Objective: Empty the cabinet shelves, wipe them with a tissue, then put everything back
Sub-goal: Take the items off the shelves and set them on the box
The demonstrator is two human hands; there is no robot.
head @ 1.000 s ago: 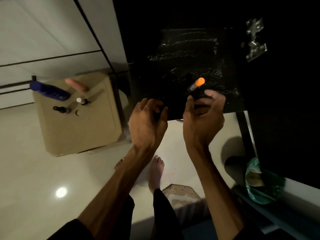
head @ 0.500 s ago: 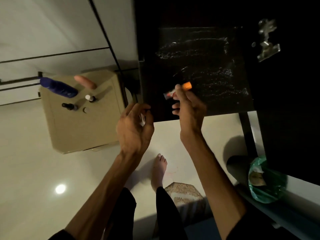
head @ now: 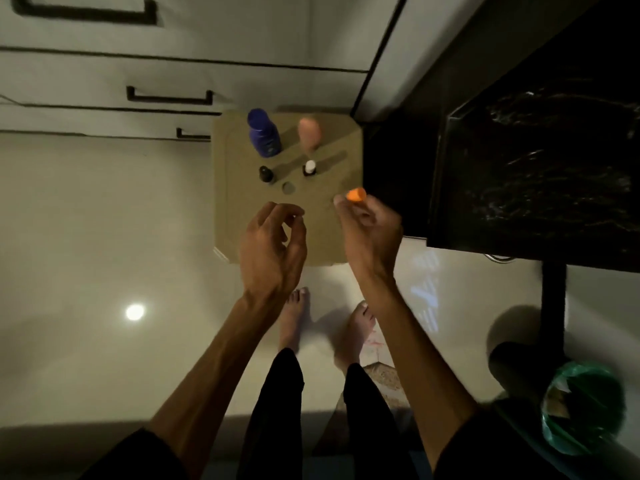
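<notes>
Orange-capped tube (head: 356,195) pinched in right hand (head: 372,233) fingers, left hand (head: 272,251) loosely curled, empty, blue bottle (head: 264,134) label unreadable

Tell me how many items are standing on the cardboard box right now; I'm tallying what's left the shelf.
5: blue bottle back left, peach bottle back right, black-capped bottle and white-capped bottle in the middle, small grey cap nearest. The hands may hide others.

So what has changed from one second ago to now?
The right hand took the orange-capped tube from the dark shelf and carried it left, over the cardboard box. The left hand, holding nothing, moved left with it. The blue bottle and the small bottles on the box kept their places.
</notes>
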